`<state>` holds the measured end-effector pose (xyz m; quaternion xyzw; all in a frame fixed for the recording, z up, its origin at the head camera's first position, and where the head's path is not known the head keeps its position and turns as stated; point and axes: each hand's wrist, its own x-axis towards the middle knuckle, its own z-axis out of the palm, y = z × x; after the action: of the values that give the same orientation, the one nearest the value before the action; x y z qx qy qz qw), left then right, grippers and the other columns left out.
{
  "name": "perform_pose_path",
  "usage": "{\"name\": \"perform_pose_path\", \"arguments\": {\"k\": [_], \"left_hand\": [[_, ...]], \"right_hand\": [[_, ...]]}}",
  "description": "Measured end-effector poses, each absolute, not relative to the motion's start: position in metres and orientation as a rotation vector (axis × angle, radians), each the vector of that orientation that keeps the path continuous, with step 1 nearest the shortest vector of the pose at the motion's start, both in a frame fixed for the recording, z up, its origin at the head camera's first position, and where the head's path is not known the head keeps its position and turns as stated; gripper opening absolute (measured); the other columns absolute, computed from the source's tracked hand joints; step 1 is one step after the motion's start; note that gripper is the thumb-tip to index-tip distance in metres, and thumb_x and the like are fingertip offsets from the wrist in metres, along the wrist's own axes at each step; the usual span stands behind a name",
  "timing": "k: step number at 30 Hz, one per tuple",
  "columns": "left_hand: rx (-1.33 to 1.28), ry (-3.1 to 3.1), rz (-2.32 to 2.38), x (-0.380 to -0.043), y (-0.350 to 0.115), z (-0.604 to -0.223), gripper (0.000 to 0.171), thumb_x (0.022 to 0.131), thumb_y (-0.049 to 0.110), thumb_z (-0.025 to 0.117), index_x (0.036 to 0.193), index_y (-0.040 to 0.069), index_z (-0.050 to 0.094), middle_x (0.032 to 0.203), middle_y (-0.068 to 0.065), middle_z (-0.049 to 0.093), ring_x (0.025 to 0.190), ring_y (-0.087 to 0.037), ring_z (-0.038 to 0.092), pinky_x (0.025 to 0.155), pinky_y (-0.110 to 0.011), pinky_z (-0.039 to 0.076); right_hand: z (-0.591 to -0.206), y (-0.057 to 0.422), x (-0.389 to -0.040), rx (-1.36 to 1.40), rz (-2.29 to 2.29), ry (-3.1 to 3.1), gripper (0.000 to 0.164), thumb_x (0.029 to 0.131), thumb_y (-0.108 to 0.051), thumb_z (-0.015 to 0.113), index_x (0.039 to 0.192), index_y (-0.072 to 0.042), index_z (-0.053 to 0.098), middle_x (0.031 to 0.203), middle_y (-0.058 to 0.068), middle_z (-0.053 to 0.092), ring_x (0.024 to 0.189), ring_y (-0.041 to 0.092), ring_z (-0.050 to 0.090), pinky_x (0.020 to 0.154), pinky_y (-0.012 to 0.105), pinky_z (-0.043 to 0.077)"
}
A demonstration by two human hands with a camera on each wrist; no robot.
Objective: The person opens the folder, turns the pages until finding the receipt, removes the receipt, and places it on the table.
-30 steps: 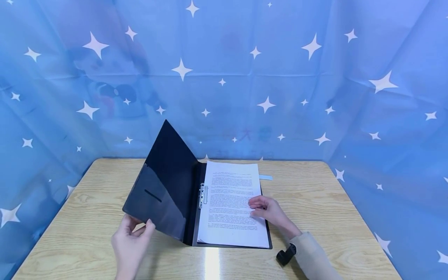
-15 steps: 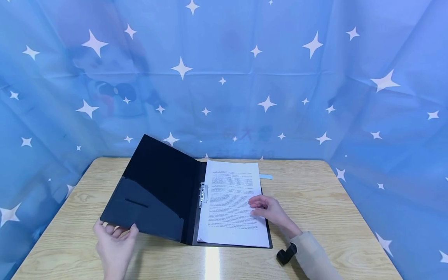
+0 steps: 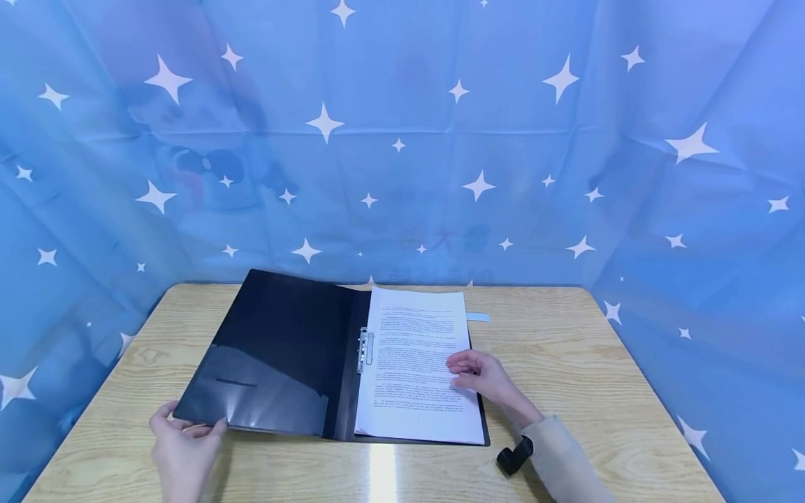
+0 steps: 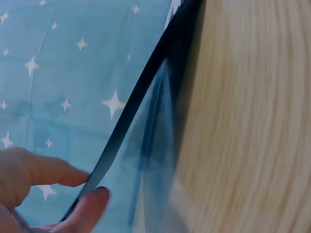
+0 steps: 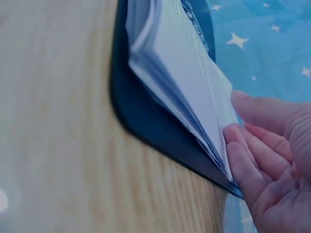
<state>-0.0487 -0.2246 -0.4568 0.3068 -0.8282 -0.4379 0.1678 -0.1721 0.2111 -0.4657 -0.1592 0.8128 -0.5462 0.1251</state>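
Note:
A black clip folder (image 3: 277, 335) lies opened on the wooden table, its front cover swung low to the left. My left hand (image 3: 185, 454) pinches the cover's near outer corner between thumb and fingers; the left wrist view shows the thumb (image 4: 90, 206) and a finger on either side of the edge. On the folder's right half sits a stack of printed paper (image 3: 415, 349), beside a metal clip (image 3: 363, 351) at the spine. My right hand (image 3: 487, 384) rests at the stack's right edge, fingers loosely bent and touching the paper (image 5: 194, 102), thumb apart.
Past the folder's right side a small light-blue strip (image 3: 478, 318) sticks out. The wooden table (image 3: 566, 363) ends at a blue curtain (image 3: 402, 175) with white stars. A black device (image 3: 514, 457) is strapped to the right wrist.
The left hand has moved left and down, lowering the folder's cover from steeply raised to nearly flat. The right hand and the paper stack have stayed in place.

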Motion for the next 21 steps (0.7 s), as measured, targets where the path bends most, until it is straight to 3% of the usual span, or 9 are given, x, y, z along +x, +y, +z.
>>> {"name": "perform_pose_path", "arguments": {"k": [2,4,8,15,21], "left_hand": [[0.860,-2.408,-1.221,-0.048,-0.231,-0.460,0.077,0.071,0.003,0.073,0.131,-0.010,0.025,0.088,-0.029,0.060,0.052,-0.006,0.056,0.078,-0.041,0.044],[0.839,-2.463,-1.203,-0.047,-0.237,-0.463,0.077,0.070,0.004,0.074,0.127,-0.014,0.026,0.083,-0.030,0.062,0.059,-0.025,0.062,0.082,-0.055,0.037],[0.830,-2.583,-1.134,-0.048,-0.244,-0.470,0.076,0.069,0.008,0.075,0.122,-0.019,0.028,0.079,-0.032,0.062,0.085,-0.054,0.055,0.081,-0.058,0.037],[0.923,-2.658,-1.107,-0.055,-0.248,-0.477,0.076,0.069,0.013,0.075,0.121,-0.023,0.031,0.103,-0.042,0.044,0.099,-0.056,0.043,0.083,-0.058,0.036],[0.838,-2.671,-1.048,-0.054,-0.251,-0.480,0.070,0.069,0.014,0.076,0.114,-0.025,0.039,0.102,-0.038,0.042,0.098,-0.051,0.041,0.083,-0.058,0.035]], "right_hand": [[-0.467,0.211,-0.172,-0.456,-1.581,2.373,0.032,0.081,0.006,0.065,0.112,0.012,0.056,0.107,0.026,0.061,0.100,0.040,0.058,0.082,0.024,0.048],[-0.467,0.212,-0.172,-0.449,-1.571,2.378,0.033,0.081,0.006,0.066,0.112,0.011,0.057,0.107,0.026,0.061,0.101,0.039,0.058,0.083,0.028,0.049],[-0.468,0.212,-0.172,-0.445,-1.552,2.389,0.033,0.081,0.006,0.066,0.112,0.011,0.057,0.107,0.025,0.062,0.100,0.037,0.059,0.085,0.034,0.048],[-0.472,0.213,-0.174,-0.468,-1.566,2.394,0.033,0.080,0.007,0.067,0.112,0.010,0.057,0.106,0.024,0.062,0.099,0.035,0.060,0.084,0.033,0.049],[-0.487,0.218,-0.180,-0.480,-1.582,2.389,0.034,0.080,0.004,0.069,0.112,0.007,0.059,0.105,0.019,0.064,0.097,0.030,0.061,0.082,0.025,0.049]]}}
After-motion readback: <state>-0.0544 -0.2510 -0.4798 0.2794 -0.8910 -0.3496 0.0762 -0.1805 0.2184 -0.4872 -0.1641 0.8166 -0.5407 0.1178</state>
